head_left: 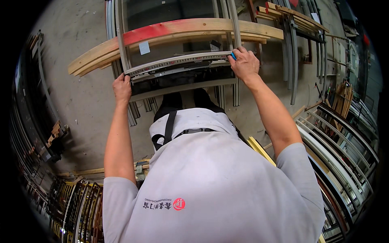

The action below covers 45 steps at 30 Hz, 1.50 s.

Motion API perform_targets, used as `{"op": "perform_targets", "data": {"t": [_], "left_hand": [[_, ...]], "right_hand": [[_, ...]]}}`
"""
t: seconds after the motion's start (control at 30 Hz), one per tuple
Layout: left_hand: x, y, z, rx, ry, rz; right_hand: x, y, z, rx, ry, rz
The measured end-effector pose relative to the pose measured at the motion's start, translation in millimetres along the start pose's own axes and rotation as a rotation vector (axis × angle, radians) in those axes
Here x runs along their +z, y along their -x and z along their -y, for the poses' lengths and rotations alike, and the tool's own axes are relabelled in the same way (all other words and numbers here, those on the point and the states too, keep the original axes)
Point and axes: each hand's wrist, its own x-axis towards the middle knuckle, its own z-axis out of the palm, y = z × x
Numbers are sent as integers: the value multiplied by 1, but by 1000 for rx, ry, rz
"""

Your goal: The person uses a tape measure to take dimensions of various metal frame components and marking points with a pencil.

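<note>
A tape measure's pale blade (178, 62) is stretched across a grey metal window frame (121, 36) in front of me. My left hand (122, 88) is closed at the blade's left end, by the frame's left side bar. At the right side bar, my right hand (246, 65) wraps round the tape's case; only a bit of blue (232, 56) shows between the fingers. Beyond the blade, wooden beams (182, 27), one with a red-painted stretch, run crosswise at the frame. A small pale blue label (144, 47) sits near the left side bar.
More timber (298, 18) and upright metal profiles (292, 60) stand at the far right. Racks of long profiles (336, 154) line the right side, and dark frames (30, 109) lean along the left. Curved-looking bars (81, 210) are stacked at the lower left. The floor (77, 97) is concrete.
</note>
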Motion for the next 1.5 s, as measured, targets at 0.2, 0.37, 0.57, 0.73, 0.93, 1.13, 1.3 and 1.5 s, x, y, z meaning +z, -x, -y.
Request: {"op": "perform_targets", "data": {"t": [0.2, 0.37, 0.57, 0.73, 0.93, 1.13, 1.3, 1.5], "left_hand": [[1, 3, -7, -18, -40, -73], [-2, 0, 11, 11, -101, -127], [-3, 8, -13, -27, -73, -64], [-6, 8, -14, 14, -79, -46], [-8, 3, 0, -35, -47, 1], [-9, 3, 2, -37, -12, 43], [-10, 5, 1, -73, -26, 59], [-8, 3, 11, -80, 3, 32]], "right_hand": [[12, 9, -10, -48, 18, -125], [11, 7, -7, -48, 39, -109], [13, 10, -9, -28, 50, -102], [13, 8, -9, -18, 54, -75], [9, 8, -8, -25, 59, -69], [5, 7, -6, -16, 51, -36], [6, 8, -6, -13, 47, -46], [7, 9, -5, -2, 45, -40]]}}
